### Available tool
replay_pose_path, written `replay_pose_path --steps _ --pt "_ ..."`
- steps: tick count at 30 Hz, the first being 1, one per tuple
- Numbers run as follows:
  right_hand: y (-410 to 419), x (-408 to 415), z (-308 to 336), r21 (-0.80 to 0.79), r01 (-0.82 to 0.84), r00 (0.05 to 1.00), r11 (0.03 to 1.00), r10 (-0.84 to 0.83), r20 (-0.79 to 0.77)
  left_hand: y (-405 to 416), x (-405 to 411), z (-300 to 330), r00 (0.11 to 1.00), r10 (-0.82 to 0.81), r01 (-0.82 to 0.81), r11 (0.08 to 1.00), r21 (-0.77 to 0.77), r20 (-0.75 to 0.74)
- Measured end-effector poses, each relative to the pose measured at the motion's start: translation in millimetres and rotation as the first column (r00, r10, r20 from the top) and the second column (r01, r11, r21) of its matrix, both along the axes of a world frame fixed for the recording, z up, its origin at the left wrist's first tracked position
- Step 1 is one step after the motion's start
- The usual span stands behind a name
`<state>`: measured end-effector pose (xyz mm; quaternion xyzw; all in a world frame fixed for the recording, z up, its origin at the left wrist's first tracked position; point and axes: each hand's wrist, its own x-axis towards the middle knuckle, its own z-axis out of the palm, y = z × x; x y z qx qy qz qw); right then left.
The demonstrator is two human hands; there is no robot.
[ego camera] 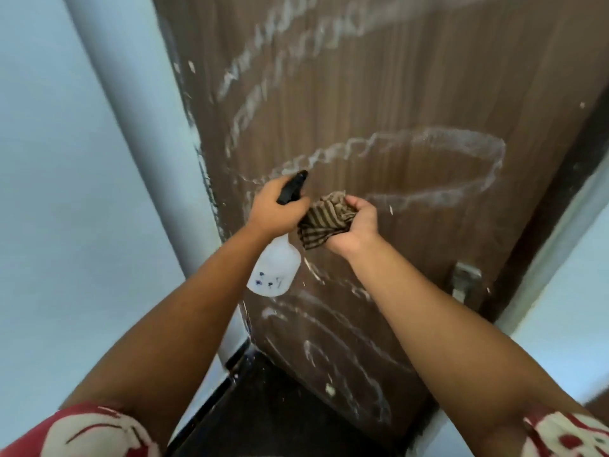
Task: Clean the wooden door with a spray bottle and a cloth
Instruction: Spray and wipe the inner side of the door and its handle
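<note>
A brown wooden door (412,94) fills the middle of the view, marked all over with white chalky loops and scribbles. My left hand (275,212) grips a white spray bottle (275,270) by its black trigger head, whose nozzle points up toward the door. Right beside it, my right hand (354,225) holds a bunched brown striped cloth (324,221) close to the door, near a large white loop. The cloth touches the fingers of my left hand.
A pale round pipe (131,127) runs along the light blue wall (59,192) left of the door. A metal latch (464,280) sits on the door's lower right. The dark door frame (560,206) borders the right side, and the floor (263,407) below is dark.
</note>
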<state>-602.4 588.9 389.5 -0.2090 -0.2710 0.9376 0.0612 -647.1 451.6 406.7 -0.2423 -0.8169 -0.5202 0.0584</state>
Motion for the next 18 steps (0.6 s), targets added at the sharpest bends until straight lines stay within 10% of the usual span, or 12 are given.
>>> replay_pose_path --steps 7,18 --pt "-39 -81 212 0.372 -0.001 0.943 0.928 0.125 -0.308 -91 -79 195 0.961 0.200 -0.141 0.948 0.287 -0.191" --pt "-100 -212 440 0.485 0.381 0.781 0.788 0.007 -0.625 -131 -184 409 0.902 0.137 -0.005 0.952 0.307 -0.409"
